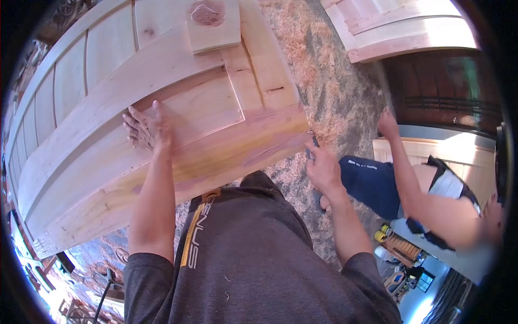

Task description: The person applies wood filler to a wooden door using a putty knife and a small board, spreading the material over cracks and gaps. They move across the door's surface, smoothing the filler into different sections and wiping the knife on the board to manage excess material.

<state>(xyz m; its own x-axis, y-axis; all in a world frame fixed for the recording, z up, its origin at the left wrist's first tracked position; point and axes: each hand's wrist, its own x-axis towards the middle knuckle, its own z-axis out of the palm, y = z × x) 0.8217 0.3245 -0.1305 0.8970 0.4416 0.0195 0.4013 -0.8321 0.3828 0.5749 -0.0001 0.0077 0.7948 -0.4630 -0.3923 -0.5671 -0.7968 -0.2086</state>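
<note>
A large pale wooden door panel point(189, 113) with a curved frame lies in front of me. My left hand point(148, 129) rests on its recessed part, fingers spread and holding nothing. In my right hand point(324, 168) is a narrow dark tool that looks like a putty knife point(314, 140), close to the panel's right corner. Most of its handle is hidden by my fingers. Pinkish smears mark the near rail beside it. On the panel's far side lies a small square board point(216, 35), carrying a patch of reddish paste point(208, 12).
Wood shavings point(324, 86) cover the floor. To the right, another person point(415, 189) in dark blue shorts is close by. A second wooden panel point(404, 27) stands at the upper right, near a dark glossy surface point(442, 92). Containers point(383, 233) sit at the lower right.
</note>
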